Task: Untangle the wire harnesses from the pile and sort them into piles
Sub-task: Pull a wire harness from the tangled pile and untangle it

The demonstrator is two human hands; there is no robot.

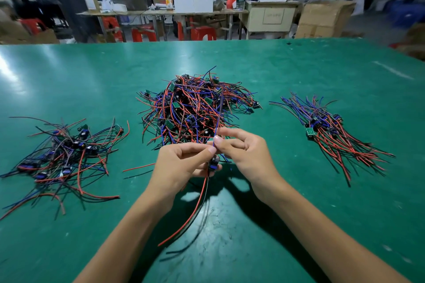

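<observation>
A big tangled pile of red, blue and black wire harnesses with small green boards lies mid-table. A looser pile sits at the left, and a neat, aligned pile at the right. Just in front of the big pile, my left hand grips one harness by its small component block. Its red and black wires hang down toward me. My right hand pinches the blue wire of that same harness, which runs up toward the big pile.
The green table mat stretches wide around the piles. A loose red wire lies left of my left hand. Beyond the far edge are red stools, a workbench with boxes, cardboard cartons and seated people.
</observation>
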